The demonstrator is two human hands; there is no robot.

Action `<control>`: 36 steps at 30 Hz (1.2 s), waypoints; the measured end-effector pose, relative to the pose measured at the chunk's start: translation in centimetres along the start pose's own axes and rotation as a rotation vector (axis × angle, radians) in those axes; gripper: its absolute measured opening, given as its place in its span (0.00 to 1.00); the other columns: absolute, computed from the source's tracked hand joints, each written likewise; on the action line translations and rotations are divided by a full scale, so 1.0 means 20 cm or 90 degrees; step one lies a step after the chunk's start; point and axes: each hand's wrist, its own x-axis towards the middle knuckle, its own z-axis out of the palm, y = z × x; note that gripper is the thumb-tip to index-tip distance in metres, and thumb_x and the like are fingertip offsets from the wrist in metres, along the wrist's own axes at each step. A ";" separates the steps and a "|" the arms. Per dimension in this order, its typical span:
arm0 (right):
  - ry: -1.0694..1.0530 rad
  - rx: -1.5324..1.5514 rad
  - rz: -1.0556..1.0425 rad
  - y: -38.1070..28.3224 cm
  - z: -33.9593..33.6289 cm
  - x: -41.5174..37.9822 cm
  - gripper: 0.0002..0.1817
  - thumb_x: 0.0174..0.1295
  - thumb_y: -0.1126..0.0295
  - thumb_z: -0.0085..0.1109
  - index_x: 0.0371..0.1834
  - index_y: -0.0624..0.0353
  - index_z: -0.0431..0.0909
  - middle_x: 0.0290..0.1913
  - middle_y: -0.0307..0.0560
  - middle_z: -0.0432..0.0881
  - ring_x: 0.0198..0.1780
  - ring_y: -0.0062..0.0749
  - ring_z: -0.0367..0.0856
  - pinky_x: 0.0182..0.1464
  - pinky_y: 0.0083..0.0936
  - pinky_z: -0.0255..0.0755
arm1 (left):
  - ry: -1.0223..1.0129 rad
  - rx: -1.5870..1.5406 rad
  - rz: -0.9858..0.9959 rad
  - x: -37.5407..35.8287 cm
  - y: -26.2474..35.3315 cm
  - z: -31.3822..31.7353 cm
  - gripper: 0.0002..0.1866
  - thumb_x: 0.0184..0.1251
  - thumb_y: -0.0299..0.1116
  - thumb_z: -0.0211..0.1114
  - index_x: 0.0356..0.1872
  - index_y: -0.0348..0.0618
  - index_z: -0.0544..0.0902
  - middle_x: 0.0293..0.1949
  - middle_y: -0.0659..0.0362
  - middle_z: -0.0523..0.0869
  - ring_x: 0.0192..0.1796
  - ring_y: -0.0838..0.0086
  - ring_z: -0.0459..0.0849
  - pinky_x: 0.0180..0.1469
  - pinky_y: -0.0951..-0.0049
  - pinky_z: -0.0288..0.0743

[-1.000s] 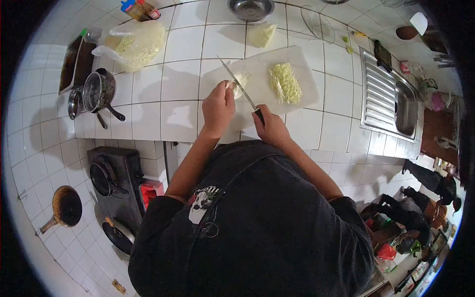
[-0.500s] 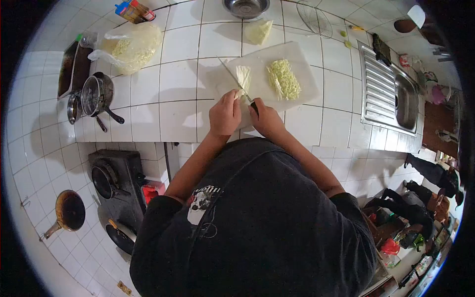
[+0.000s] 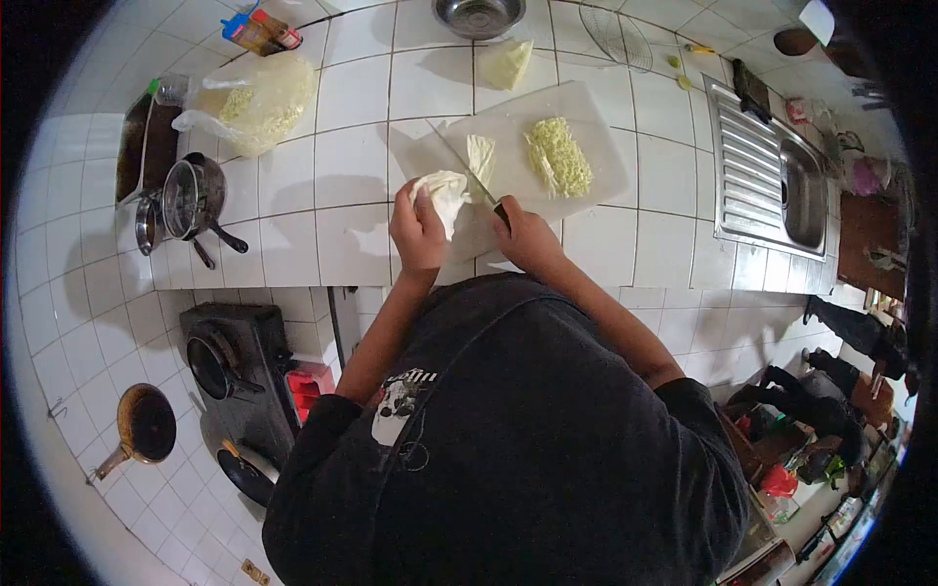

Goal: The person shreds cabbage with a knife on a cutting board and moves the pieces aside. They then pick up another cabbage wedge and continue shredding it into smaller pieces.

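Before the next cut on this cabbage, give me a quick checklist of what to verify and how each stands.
1. Right hand grips the knife: ok.
2. Left hand holds the cabbage piece: ok.
3. Left fingertips clear of the blade: cannot tell.
4. Cutting board flat on the tiled counter: ok.
5. Shredded cabbage pile apart from the blade: ok.
6. Blade tip down on the board: cannot tell.

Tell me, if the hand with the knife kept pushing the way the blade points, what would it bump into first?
Probably the small cut cabbage strips on the cutting board, just beyond the knife held by the right hand.
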 end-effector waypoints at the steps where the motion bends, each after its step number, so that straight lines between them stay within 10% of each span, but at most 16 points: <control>1: -0.007 0.006 0.005 -0.01 -0.02 -0.01 0.15 0.75 0.60 0.51 0.51 0.61 0.67 0.33 0.73 0.84 0.39 0.73 0.84 0.43 0.64 0.75 | 0.031 -0.029 -0.025 0.01 -0.02 0.02 0.15 0.82 0.36 0.57 0.54 0.32 0.80 0.42 0.43 0.89 0.43 0.56 0.89 0.47 0.62 0.81; 19: 0.050 0.041 -0.009 0.05 -0.01 -0.04 0.19 0.75 0.58 0.53 0.59 0.60 0.69 0.36 0.72 0.85 0.42 0.73 0.84 0.45 0.62 0.75 | 0.161 -0.078 -0.139 0.28 -0.21 -0.13 0.23 0.84 0.44 0.55 0.56 0.27 0.76 0.46 0.44 0.86 0.47 0.64 0.85 0.52 0.66 0.78; 28: 0.075 0.124 -0.013 0.06 -0.09 -0.06 0.20 0.72 0.58 0.61 0.58 0.60 0.73 0.36 0.65 0.86 0.42 0.64 0.87 0.43 0.49 0.79 | 0.005 0.053 -0.247 0.88 -0.60 -0.24 0.24 0.71 0.45 0.63 0.55 0.32 0.81 0.50 0.42 0.87 0.51 0.47 0.86 0.57 0.56 0.78; 30: 0.085 0.140 -0.001 0.12 -0.06 -0.08 0.20 0.71 0.59 0.63 0.56 0.62 0.74 0.34 0.62 0.86 0.37 0.56 0.88 0.39 0.45 0.79 | -0.201 0.297 -0.119 0.99 -0.71 -0.27 0.26 0.69 0.47 0.64 0.56 0.33 0.82 0.51 0.42 0.87 0.53 0.44 0.86 0.59 0.52 0.77; 32: 0.097 0.160 0.015 0.15 -0.06 -0.08 0.19 0.70 0.61 0.64 0.55 0.63 0.76 0.31 0.58 0.86 0.32 0.48 0.89 0.36 0.41 0.80 | -0.200 0.338 -0.105 0.98 -0.54 -0.25 0.24 0.67 0.46 0.65 0.55 0.38 0.83 0.51 0.45 0.87 0.52 0.46 0.86 0.58 0.49 0.78; 34: 0.031 0.235 0.135 0.16 -0.07 -0.10 0.16 0.70 0.63 0.65 0.49 0.66 0.79 0.25 0.51 0.84 0.23 0.33 0.85 0.29 0.33 0.78 | 0.051 0.551 0.208 0.95 -0.44 -0.19 0.19 0.66 0.44 0.67 0.53 0.45 0.86 0.51 0.48 0.88 0.52 0.50 0.86 0.54 0.52 0.79; 36: 0.061 0.272 0.142 0.18 -0.04 -0.10 0.15 0.70 0.63 0.66 0.46 0.66 0.80 0.24 0.51 0.84 0.21 0.32 0.84 0.27 0.32 0.77 | -0.033 0.457 0.301 0.92 -0.32 -0.09 0.14 0.65 0.40 0.69 0.49 0.47 0.86 0.45 0.52 0.86 0.49 0.55 0.85 0.50 0.50 0.77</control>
